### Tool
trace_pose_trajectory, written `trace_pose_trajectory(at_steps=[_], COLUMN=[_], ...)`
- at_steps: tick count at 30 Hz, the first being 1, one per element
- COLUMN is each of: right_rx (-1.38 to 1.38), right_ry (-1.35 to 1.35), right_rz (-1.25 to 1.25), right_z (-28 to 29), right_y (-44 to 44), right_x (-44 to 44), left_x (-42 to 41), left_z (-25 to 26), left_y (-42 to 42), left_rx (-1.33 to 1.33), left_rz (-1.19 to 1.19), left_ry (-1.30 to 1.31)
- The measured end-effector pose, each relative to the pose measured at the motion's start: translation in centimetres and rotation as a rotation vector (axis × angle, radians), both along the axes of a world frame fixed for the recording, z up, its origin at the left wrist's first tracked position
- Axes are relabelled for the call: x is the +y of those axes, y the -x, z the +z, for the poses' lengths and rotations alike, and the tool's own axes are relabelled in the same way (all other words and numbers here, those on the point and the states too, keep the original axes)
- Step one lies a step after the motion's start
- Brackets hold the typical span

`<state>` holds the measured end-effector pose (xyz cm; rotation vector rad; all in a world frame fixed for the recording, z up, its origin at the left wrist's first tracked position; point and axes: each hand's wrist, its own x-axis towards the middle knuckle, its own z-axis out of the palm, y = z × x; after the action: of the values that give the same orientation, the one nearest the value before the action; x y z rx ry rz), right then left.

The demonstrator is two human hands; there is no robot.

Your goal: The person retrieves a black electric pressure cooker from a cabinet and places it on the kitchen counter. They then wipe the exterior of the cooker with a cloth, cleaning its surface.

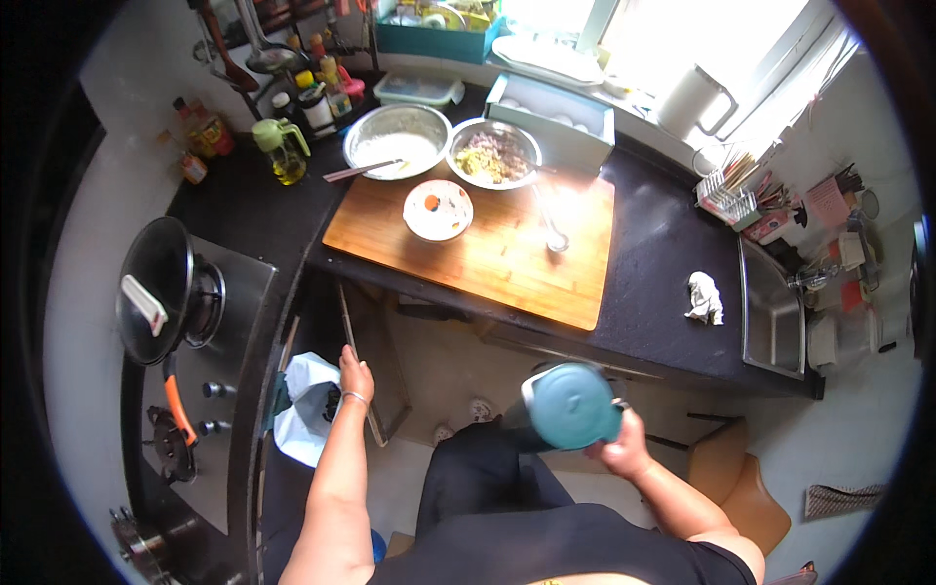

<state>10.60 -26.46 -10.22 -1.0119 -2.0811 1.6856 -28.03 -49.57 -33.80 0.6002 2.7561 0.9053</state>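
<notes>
My left hand (357, 376) is at the upper edge of an open cabinet door (376, 409), beside a bin lined with a pale blue bag (300, 431). In my right hand (625, 446) is a lidded container (572, 406) with a green lid, held by its handle in front of the counter. On the wooden cutting board (512, 263) stand a patterned bowl (439, 210) and a spoon (556, 240). At the board's back edge are a metal bowl of white contents with chopsticks (397, 140) and a metal bowl of chopped ingredients (493, 153).
A gas stove (234, 307) with a lidded wok (157, 292) stands left. An oil bottle (281, 150) and an egg box (552, 121) are at the back. A crumpled cloth (704, 298) lies near the sink (774, 314). A brown chair (746, 497) is at the right.
</notes>
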Motion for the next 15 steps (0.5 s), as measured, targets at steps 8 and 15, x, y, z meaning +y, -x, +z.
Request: trace_pose_trajectory(at_steps=[8,15], right_rx=[0.262,0.313], right_ry=[-0.105,-0.280], right_rz=[-0.357,-0.456], right_z=[10.7,10.0], right_y=[0.7,3.2], right_x=[9.5,22.2], left_x=[1.1,19.5], left_z=[4.3,27.2], left_y=[-1.3,-4.1], left_rx=[-0.084,0.556], left_rz=[0.346,-0.087], left_ry=[0.239,-0.498])
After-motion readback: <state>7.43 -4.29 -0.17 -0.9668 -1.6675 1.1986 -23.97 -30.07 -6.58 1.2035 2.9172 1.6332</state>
